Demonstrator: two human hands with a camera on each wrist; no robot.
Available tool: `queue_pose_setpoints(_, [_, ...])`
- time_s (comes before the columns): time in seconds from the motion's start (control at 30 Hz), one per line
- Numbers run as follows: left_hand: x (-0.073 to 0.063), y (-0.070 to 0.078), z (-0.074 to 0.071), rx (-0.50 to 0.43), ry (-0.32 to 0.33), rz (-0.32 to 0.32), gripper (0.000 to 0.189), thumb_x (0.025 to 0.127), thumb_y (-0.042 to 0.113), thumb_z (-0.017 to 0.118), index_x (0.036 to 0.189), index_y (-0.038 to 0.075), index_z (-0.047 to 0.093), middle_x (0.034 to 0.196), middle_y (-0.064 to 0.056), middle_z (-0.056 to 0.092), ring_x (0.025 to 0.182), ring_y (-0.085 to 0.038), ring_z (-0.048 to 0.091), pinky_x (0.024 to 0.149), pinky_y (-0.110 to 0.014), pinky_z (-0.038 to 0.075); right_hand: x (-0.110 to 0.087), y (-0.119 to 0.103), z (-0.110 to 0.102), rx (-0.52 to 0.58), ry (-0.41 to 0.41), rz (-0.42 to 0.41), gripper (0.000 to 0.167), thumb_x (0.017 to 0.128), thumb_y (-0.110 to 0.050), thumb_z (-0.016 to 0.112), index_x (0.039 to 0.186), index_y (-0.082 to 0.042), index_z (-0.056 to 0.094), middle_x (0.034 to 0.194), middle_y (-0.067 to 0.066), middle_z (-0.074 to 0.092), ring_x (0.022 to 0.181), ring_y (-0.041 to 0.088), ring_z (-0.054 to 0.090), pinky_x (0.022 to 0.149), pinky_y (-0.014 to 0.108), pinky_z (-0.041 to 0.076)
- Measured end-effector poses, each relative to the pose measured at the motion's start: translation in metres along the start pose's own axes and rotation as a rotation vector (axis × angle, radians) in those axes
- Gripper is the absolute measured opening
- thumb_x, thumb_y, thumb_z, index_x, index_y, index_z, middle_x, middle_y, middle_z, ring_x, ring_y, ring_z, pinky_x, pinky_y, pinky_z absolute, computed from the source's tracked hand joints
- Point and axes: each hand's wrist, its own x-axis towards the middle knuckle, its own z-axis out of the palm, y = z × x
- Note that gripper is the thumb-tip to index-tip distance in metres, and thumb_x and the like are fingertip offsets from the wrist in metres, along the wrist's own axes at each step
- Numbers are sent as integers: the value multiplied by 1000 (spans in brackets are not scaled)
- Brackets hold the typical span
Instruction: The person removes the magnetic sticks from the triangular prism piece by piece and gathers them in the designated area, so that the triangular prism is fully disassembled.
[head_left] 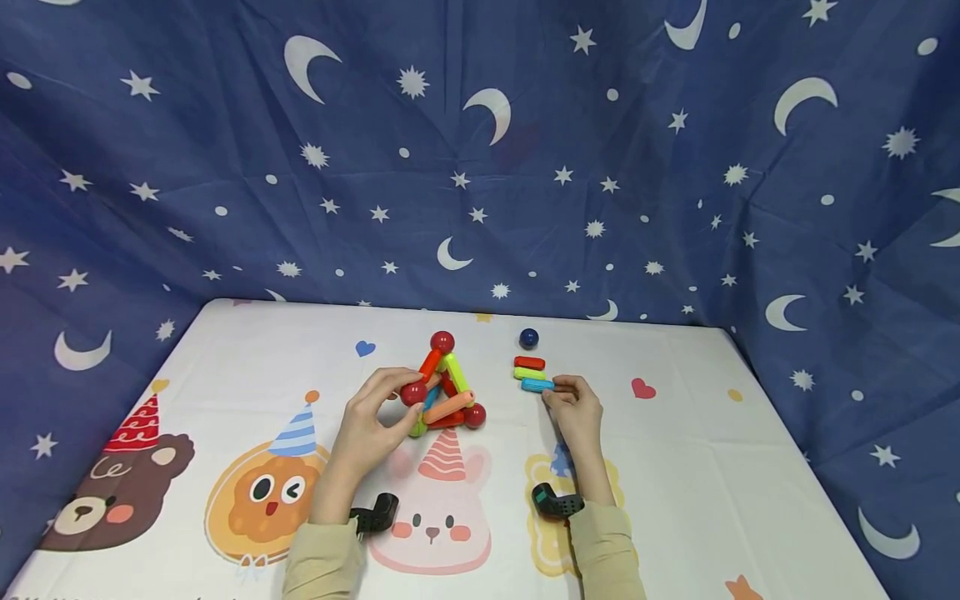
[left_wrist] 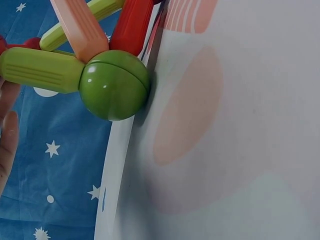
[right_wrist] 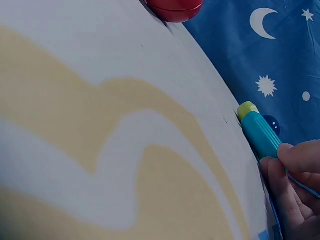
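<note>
My left hand [head_left: 367, 421] holds the left side of a toy structure built from colored rods and balls [head_left: 448, 406], its thumb and fingers around a red ball [head_left: 413, 393]. The structure stands on the table, with another red ball [head_left: 442, 342] at its top and a third [head_left: 475, 416] at its lower right. Its green ball [left_wrist: 114, 86] shows large in the left wrist view, joined to yellow-green, orange and red rods. Thumb and fingertips of my right hand [head_left: 577, 412] pinch the end of a blue rod [right_wrist: 261, 135]. Just beyond that rod lie a yellow-green rod [head_left: 529, 373] and a red rod [head_left: 529, 362].
A dark blue ball [head_left: 528, 338] sits behind the loose rods, near the table's back edge. The white tablecloth [head_left: 697, 467] carries printed cartoon animals and hearts. A blue curtain [head_left: 525, 192] with moons and stars hangs behind and at both sides.
</note>
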Motion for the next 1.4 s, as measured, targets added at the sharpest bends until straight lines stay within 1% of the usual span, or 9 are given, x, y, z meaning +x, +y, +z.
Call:
queue_pose_setpoints(0.13, [0, 1, 0, 12, 19, 4, 47, 75, 1, 78, 117, 17, 66, 117, 1, 63, 95, -13, 59, 77, -32, 55, -1, -1, 1, -28, 14, 1, 26, 83, -8, 70, 109, -4, 66, 101, 15, 68, 75, 7, 61, 63, 12, 46])
queue_pose_setpoints(0.4, [0, -2, 0, 18, 24, -10, 47, 73, 0, 79, 116, 16, 67, 116, 0, 64, 97, -14, 60, 81, -20, 52, -2, -5, 3, -9, -11, -6, 26, 84, -5, 68, 110, -4, 66, 101, 16, 68, 76, 10, 59, 63, 12, 45])
queue_pose_setpoints(0.47, [0, -2, -1, 19, 25, -13, 47, 73, 0, 79, 116, 16, 67, 116, -1, 64, 98, -15, 60, 81, -20, 52, -2, -5, 4, -5, -16, -11, 26, 84, -6, 67, 110, -4, 66, 101, 15, 68, 77, 9, 59, 63, 12, 46])
queue_pose_setpoints(0.73, [0, -1, -3, 25, 12, -2, 45, 76, 2, 77, 117, 18, 66, 117, 2, 63, 99, -13, 60, 78, -33, 56, -2, -5, 6, 10, -29, -22, 25, 84, -5, 66, 109, -3, 66, 101, 15, 67, 78, 8, 59, 63, 11, 46])
queue_pose_setpoints(0.9, [1, -1, -4, 9, -19, -9, 43, 80, 5, 75, 119, 17, 65, 119, 0, 62, 99, -10, 59, 80, -38, 56, -1, -7, 2, 19, -19, -26, 24, 85, -4, 66, 109, -3, 66, 99, 17, 67, 73, 4, 58, 64, 10, 47])
queue_pose_setpoints(1.0, [0, -2, -3, 7, -37, -22, 42, 81, 7, 74, 120, 17, 64, 120, 0, 62, 99, -9, 58, 81, -40, 56, -1, -10, -3, 20, -2, -35, 23, 86, -4, 65, 109, -4, 67, 97, 17, 67, 70, 2, 57, 62, 10, 47])
queue_pose_setpoints(1.1, [0, -2, -2, 17, -38, -22, 42, 81, 8, 75, 120, 19, 64, 119, 1, 62, 97, -8, 58, 80, -35, 55, -4, -15, -7, 23, 24, -50, 22, 86, -3, 64, 108, -4, 68, 96, 16, 67, 71, 4, 56, 61, 11, 46])
queue_pose_setpoints(1.23, [0, -1, -1, 29, -14, 8, 44, 78, 5, 76, 119, 18, 65, 118, 1, 63, 94, -10, 59, 75, -32, 53, -7, -24, -11, 41, 51, -66, 22, 86, -4, 64, 107, -6, 68, 96, 15, 67, 75, 8, 56, 63, 11, 46])
queue_pose_setpoints(1.4, [0, 0, 0, 28, 9, 25, 45, 76, 2, 78, 117, 16, 66, 116, 0, 64, 93, -13, 60, 71, -34, 53, -12, -40, -15, 89, 35, -111, 19, 88, -6, 65, 107, -7, 69, 98, 15, 68, 77, 7, 57, 67, 10, 47])
